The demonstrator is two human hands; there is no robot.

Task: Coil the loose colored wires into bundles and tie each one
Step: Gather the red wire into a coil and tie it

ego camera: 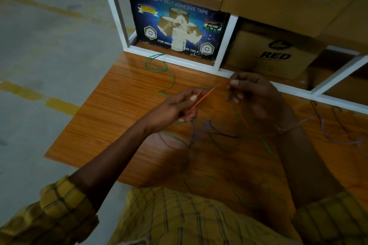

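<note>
While the left hand (179, 105) pinches a thin red wire (207, 93) between curled fingers, the right hand (253, 93) pinches its far end, so the strand runs taut and straight between them above a glossy wood-grain table (111, 109). Slack green wire (157, 65) loops near the table's far edge and trails toward the person; purple wire (219, 131) curls below the hands. Behind stands a dark blue box (179, 26) printed "BOPP SELF ADHESIVE TAPE", beside a plain cardboard carton (274, 53) marked "RED".
</note>
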